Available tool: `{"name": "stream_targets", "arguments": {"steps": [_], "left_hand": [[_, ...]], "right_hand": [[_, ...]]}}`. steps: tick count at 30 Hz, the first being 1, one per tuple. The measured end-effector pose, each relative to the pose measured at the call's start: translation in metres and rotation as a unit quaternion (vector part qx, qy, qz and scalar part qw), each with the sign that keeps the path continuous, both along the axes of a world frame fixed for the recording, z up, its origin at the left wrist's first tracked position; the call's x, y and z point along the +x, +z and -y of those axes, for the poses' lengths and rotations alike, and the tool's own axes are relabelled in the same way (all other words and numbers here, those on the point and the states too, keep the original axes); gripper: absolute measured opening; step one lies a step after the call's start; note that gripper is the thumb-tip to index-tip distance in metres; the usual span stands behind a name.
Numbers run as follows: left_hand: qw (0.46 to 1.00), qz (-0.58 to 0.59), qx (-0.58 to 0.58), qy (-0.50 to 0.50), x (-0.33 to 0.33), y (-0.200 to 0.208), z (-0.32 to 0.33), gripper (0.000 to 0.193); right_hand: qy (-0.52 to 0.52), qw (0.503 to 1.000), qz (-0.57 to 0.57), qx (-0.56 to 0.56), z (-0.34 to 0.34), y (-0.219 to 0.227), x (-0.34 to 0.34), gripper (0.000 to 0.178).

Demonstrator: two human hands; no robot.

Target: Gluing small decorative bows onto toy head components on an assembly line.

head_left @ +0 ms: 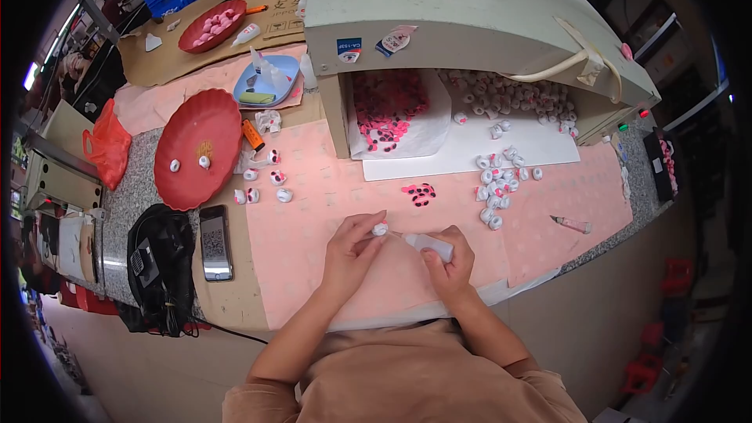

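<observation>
Between the fingertips of my left hand is a small round white figure piece. My right hand is wrapped around a white squeeze bottle, tilted so that its thin nozzle points left at the piece. Whether the nozzle tip touches it is too small to tell. Just beyond my hands lies a small cluster of pink-and-black flat pieces on the pink sheet. Several white pieces are grouped farther right, and others with pink and black parts sit to the left.
A grey-green box-like cabinet stands at the back, holding many white pieces and pink-black ones. At left are a red scalloped tray, a phone, a black bag and an orange lighter. A small tube lies right.
</observation>
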State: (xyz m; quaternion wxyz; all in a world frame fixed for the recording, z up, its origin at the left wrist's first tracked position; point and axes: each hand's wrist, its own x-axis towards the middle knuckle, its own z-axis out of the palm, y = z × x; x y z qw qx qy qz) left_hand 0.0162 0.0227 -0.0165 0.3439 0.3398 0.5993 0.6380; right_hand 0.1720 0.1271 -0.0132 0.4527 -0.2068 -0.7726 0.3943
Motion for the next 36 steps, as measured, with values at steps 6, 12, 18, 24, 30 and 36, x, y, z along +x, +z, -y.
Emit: {"name": "stream_targets", "arguments": {"steps": [6,12,18,24,30,36], "left_hand": [[0.999,-0.032,-0.006,-0.005,0.000,-0.002,0.001,0.044],[1.000,-0.010,-0.007,0.001,0.000,-0.001,0.000,0.041],[1.000,0.003,0.007,-0.002,0.000,-0.006,0.000,0.036],[0.997,0.081,-0.006,-0.012,0.000,-0.006,0.001,0.037],[0.994,0.106,-0.013,-0.019,0.000,-0.009,0.003,0.037],[0.994,0.109,-0.022,-0.024,-0.001,-0.005,0.003,0.038]], "right_hand": [[0.015,1.000,-0.010,-0.002,0.000,0.000,-0.001,0.021],[0.004,1.000,0.002,0.005,0.000,-0.003,0.002,0.020],[-0.004,1.000,-0.012,0.015,-0.001,-0.003,-0.001,0.020],[-0.010,1.000,-0.027,-0.006,-0.001,-0.005,0.001,0.021],[-0.002,1.000,-0.021,0.003,-0.001,-0.004,0.001,0.021],[-0.023,0.999,-0.007,-0.025,0.000,-0.003,0.003,0.020]]}}
